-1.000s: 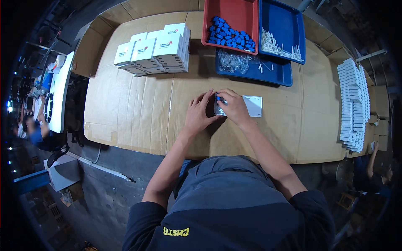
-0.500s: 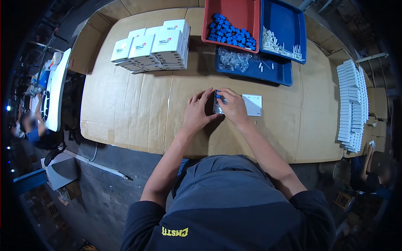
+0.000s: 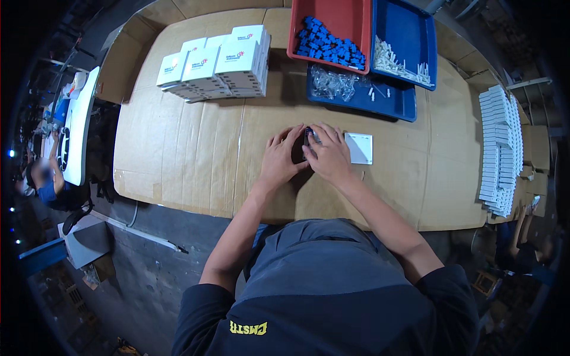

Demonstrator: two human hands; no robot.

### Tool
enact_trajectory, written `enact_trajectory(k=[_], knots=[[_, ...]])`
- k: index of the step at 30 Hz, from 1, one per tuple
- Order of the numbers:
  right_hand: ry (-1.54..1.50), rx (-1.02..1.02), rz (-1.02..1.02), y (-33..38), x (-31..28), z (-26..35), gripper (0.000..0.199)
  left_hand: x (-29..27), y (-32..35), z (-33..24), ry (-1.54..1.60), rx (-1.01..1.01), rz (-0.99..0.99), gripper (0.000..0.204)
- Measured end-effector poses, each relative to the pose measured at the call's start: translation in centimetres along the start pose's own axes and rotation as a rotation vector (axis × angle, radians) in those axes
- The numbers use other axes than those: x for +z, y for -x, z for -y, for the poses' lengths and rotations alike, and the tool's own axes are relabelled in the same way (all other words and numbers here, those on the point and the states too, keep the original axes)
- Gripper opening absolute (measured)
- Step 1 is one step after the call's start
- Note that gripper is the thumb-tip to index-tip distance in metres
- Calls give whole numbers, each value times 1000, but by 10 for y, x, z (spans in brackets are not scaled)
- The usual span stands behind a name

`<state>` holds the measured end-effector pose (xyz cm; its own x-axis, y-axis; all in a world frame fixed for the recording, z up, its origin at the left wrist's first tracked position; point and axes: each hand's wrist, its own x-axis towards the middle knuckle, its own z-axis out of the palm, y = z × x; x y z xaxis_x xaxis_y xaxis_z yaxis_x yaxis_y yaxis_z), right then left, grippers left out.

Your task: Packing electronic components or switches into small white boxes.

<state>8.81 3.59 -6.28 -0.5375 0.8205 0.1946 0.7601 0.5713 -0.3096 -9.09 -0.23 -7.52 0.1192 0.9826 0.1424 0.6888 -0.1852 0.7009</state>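
**Both hands closed around a small part at bench centre**

We see our left hand (image 3: 279,159) and right hand (image 3: 328,155) meet fingertip to fingertip, each grip clamped on a small dark part (image 3: 309,140) on the cardboard-covered bench (image 3: 196,148). At 3 o'clock lies a flat white card (image 3: 359,148); at 12, a blue tray (image 3: 380,102) of clear bags.
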Motion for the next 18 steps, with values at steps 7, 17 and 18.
enact_trajectory(k=[7,17,18], knots=[[-393,174,127,26,-49,-48,69,2,5,1,-8,39,-53,102],[-224,256,310,99,-108,-85,46,26,9,-35,-147,-108,-135,121],[-323,239,181,105,-104,-88,38,31,10,-42,-149,-156,-141,119]])
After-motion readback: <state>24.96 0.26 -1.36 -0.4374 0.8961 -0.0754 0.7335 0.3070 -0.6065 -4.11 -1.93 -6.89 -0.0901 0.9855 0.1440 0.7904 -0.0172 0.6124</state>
